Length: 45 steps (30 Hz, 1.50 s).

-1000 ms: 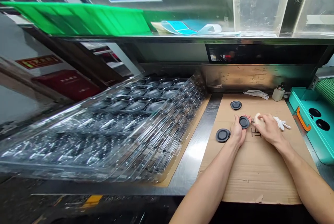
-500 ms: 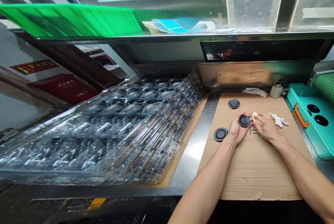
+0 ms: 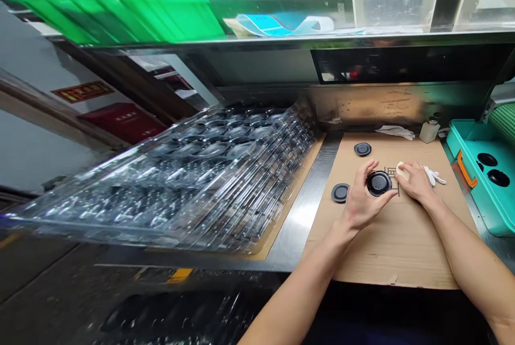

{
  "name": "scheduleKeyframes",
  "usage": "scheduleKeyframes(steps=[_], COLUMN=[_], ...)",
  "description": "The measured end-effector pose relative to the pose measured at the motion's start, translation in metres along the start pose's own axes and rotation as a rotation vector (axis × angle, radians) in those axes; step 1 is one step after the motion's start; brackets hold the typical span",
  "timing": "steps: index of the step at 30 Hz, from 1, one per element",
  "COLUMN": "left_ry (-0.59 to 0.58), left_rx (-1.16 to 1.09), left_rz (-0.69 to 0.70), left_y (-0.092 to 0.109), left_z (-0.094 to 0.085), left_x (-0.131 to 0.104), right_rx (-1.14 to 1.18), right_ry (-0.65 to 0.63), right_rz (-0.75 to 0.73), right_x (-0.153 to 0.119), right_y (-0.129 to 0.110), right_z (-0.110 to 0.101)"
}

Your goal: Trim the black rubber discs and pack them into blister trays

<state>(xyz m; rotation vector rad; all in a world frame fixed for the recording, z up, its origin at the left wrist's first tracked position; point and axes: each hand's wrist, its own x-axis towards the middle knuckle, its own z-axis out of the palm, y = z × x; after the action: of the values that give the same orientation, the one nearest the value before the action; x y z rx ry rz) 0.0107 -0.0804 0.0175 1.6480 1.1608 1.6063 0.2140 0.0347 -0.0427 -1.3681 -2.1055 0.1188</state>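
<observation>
Black disc (image 3: 379, 183) is held by the left hand (image 3: 358, 203), apparently a pale pad (image 3: 401, 170) by the right hand (image 3: 416, 180); two discs (image 3: 362, 149) (image 3: 340, 193) on cardboard (image 3: 386, 248) are left unheld.

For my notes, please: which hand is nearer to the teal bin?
Right: the right hand is left of the teal bin; the left hand, holding a black disc, is farther left.
</observation>
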Motion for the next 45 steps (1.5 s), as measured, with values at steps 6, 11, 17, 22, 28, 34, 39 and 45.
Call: scheduleKeyframes(steps=[6, 11, 17, 22, 28, 34, 39, 45], left_ry=[-0.029, -0.031, -0.018, -0.015, -0.016, -0.012, 0.012, -0.01], left_rx=[0.272, 0.309, 0.296, 0.336, 0.294, 0.268, 0.286, 0.279], left_rz=[0.198, 0.174, 0.162, 0.11, 0.148, 0.136, 0.175, 0.104], left_y=[0.018, 0.022, 0.019, 0.021, 0.018, 0.012, 0.008, 0.007], left_z=[-0.01, -0.01, -0.011, -0.013, -0.013, -0.011, -0.01, -0.006], left_x=[-0.03, -0.038, -0.045, -0.05, -0.055, -0.06, -0.06, -0.062], right_rx=[0.014, 0.03, 0.02, 0.017, 0.027, 0.02, 0.006, 0.016], right_ry=[-0.018, 0.013, -0.003, 0.0, 0.001, 0.004, -0.02, -0.033], right_rz=[-0.019, -0.048, -0.05, -0.032, -0.031, -0.043, -0.021, -0.018], right_x=[0.003, 0.006, 0.007, 0.006, 0.006, 0.006, 0.006, 0.007], right_y=[0.004, 0.006, 0.004, 0.002, 0.0, -0.002, -0.003, -0.005], right_z=[0.0, 0.0, -0.002, -0.003, -0.004, -0.005, -0.007, -0.009])
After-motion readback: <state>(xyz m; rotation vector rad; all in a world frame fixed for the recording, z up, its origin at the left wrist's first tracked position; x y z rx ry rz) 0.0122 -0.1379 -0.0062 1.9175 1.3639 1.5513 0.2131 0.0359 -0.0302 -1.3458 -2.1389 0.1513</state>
